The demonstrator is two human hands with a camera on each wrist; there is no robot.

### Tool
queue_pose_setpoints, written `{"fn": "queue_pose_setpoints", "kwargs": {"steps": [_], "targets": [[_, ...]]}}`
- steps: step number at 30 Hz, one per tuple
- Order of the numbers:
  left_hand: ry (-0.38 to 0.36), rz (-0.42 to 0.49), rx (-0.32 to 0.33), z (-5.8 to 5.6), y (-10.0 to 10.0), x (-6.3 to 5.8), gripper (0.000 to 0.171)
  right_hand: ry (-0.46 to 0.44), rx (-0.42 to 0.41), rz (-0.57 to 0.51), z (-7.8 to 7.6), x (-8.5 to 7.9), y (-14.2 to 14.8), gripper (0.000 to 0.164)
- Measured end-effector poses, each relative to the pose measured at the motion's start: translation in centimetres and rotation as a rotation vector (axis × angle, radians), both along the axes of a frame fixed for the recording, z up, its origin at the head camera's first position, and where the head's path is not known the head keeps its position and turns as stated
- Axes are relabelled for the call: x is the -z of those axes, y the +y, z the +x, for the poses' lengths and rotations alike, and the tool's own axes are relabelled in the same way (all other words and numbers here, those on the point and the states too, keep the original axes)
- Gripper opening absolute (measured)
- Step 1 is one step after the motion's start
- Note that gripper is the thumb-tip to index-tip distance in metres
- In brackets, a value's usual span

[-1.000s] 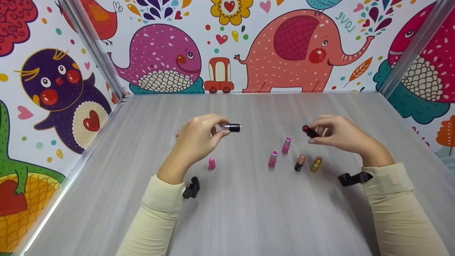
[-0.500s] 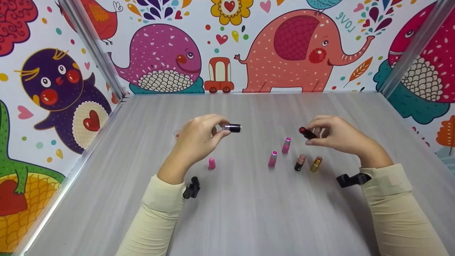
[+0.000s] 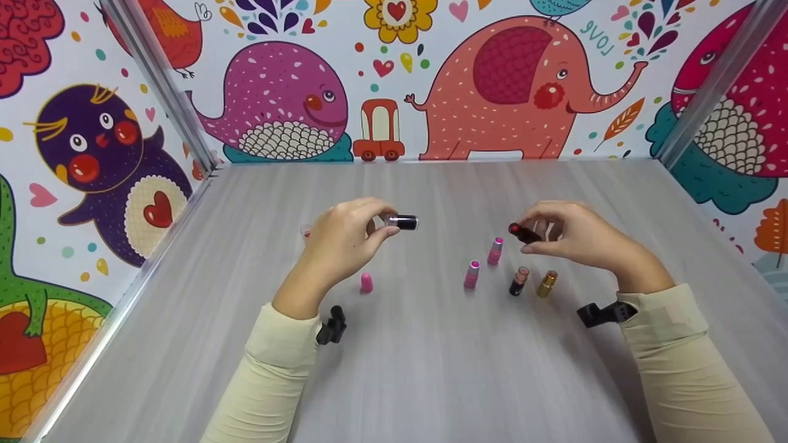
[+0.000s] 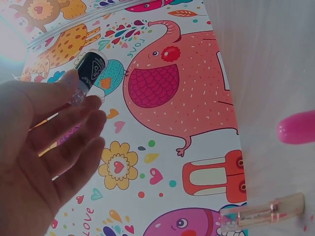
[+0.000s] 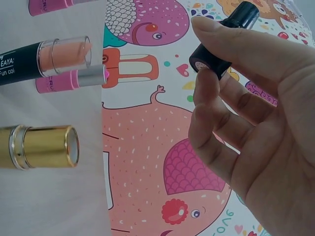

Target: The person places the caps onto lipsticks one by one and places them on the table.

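the left hand (image 3: 352, 234) pinches a black-and-clear lipstick tube (image 3: 406, 222) by its clear end, nearly level above the table (image 3: 431, 344). the right hand (image 3: 572, 232) pinches a black lipstick tube with a red end (image 3: 526, 234) between thumb and fingers, raised just beside the farther pink-and-silver tube (image 3: 495, 252). a light, even pinch seems best, as smooth round barrels could roll; keeping the right wrist high should spare the upright gold tube (image 3: 546, 284) a knock.

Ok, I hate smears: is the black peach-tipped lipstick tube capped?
Capped: in the right wrist view, the tube wears a clear cap over its tip.
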State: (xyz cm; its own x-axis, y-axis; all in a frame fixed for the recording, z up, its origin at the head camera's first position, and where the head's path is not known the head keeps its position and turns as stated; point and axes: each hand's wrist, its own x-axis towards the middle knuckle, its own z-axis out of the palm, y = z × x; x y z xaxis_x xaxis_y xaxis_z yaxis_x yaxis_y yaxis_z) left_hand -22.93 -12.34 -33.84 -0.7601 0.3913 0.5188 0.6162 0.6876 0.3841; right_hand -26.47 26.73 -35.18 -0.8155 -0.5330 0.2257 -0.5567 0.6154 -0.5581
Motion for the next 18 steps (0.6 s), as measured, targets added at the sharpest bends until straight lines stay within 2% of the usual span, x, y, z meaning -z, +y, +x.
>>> {"fn": "queue_pose_setpoints", "kwargs": {"steps": [10,18], "targets": [[-0.004,-0.011,-0.006,-0.08,0.06,0.10,0.019,0.000,-0.021,0.002,0.14,0.03,-0.61,0.029],[-0.004,-0.015,-0.008,-0.01,0.18,-0.01,0.019,0.040,-0.049,0.015,0.21,0.21,-0.91,0.032]]}}
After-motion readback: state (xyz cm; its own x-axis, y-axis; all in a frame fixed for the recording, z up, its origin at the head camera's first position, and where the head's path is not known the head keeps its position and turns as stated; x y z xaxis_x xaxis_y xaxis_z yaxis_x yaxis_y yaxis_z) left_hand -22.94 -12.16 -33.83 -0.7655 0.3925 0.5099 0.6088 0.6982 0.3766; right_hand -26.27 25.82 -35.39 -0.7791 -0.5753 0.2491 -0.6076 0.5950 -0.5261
